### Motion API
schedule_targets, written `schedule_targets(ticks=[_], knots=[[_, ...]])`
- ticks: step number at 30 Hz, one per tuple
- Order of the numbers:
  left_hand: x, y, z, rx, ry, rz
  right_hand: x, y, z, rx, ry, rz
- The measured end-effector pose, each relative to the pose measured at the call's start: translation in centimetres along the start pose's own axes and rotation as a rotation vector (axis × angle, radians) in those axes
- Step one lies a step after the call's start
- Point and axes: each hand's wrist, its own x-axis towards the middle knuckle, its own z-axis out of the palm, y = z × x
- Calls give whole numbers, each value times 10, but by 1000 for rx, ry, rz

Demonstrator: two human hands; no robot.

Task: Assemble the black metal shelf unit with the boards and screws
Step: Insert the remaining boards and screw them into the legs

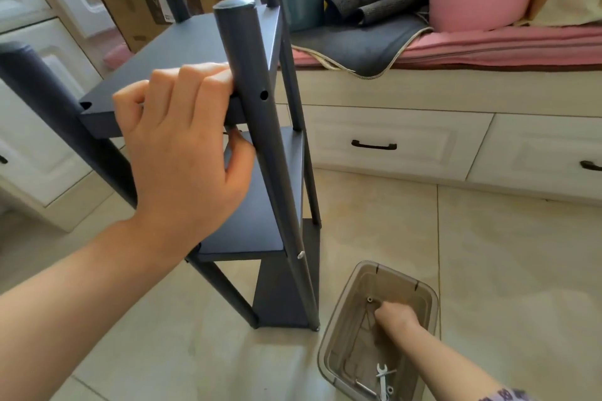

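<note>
A dark metal shelf unit (283, 286) stands on the tiled floor with three boards between round posts. My left hand (182, 146) grips the front edge of the top board (195, 45), fingers over it and thumb under, right beside the near post (254, 114), which shows two empty screw holes. A silver screw (300, 255) sits in that post at the middle board. My right hand (394, 317) reaches down into a clear plastic bin (329, 345), fingers curled at its bottom; what they hold is hidden. A small wrench (381, 374) and loose hardware lie in the bin.
A white drawer bench (407, 140) with pink cushions and grey mats stands behind the shelf. An open cardboard box (136, 0) is at the back left and white cabinets (35, 153) on the left. Beige floor tiles surround the bin.
</note>
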Motion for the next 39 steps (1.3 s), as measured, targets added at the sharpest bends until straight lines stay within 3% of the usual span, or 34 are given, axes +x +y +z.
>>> schedule_targets(ticks=[9,16,28,32,36,39], knots=[[1,4,-3,-1,-25,-26,0,2,-13,15,58,-61],[2,3,-6,-8,-40,-28,-40,1,-76,140,241,-184],[4,-4,-26,-234,-196,-26,-220,-12,-235,910,800,-355],[4,-2,-34,-375,-142,-113,-271,-21,-280,1163,951,-363],[0,3,-46,-545,32,-194,-301,-29,-303,1334,1057,-327],[-6,15,-58,-788,-88,-469,-312,-33,-303,1398,1110,-319]])
